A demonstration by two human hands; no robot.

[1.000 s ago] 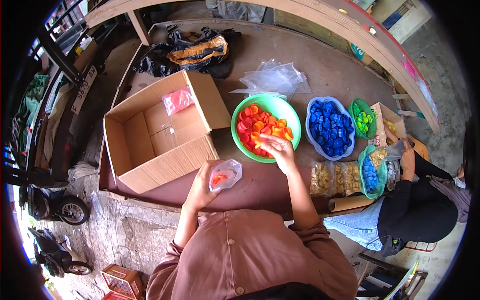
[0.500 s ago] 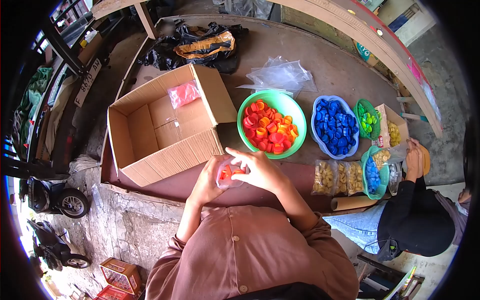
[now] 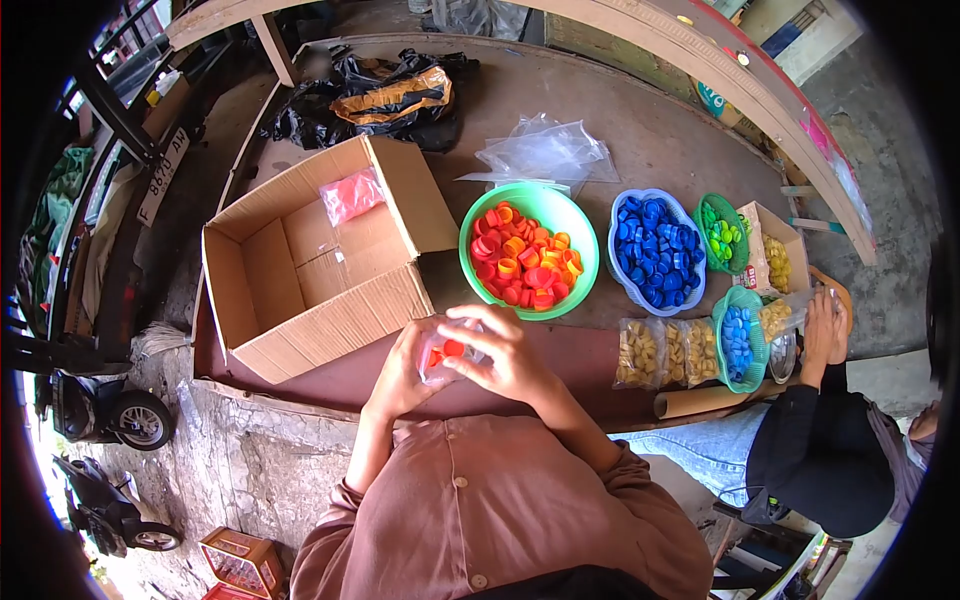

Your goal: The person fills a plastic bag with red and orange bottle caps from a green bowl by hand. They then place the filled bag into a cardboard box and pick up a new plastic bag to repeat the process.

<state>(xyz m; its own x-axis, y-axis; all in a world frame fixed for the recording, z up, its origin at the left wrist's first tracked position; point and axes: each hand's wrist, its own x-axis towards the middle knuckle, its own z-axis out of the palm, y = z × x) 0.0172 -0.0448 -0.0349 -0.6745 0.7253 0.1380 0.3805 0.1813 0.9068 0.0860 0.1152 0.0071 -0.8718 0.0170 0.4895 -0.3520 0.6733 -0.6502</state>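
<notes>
A clear plastic bag (image 3: 434, 362) with several red-orange caps in it is held in front of my chest. My left hand (image 3: 404, 368) is wrapped round the bag's left side. Curved over the bag's opening is my right hand (image 3: 503, 356), its thumb and fingers apart, with a bit of clear plastic by the fingers. Behind them stands a green bowl (image 3: 588, 225) full of red and orange caps. An open cardboard box (image 3: 330, 325) lies to the left, holding a filled bag of pinkish-red caps (image 3: 352, 196).
Right of the bowl are a basket of blue caps (image 3: 655, 250), green baskets and filled bags of tan caps (image 3: 640, 352). Empty clear bags (image 3: 550, 152) and black plastic (image 3: 390, 95) lie farther back. A co-worker's hand (image 3: 822, 325) is at the far right, holding a bag.
The view has shifted slightly, so the table's things appear farther left. My right hand's fingers have curled closer over the bag's opening. The co-worker's hand has moved slightly.
</notes>
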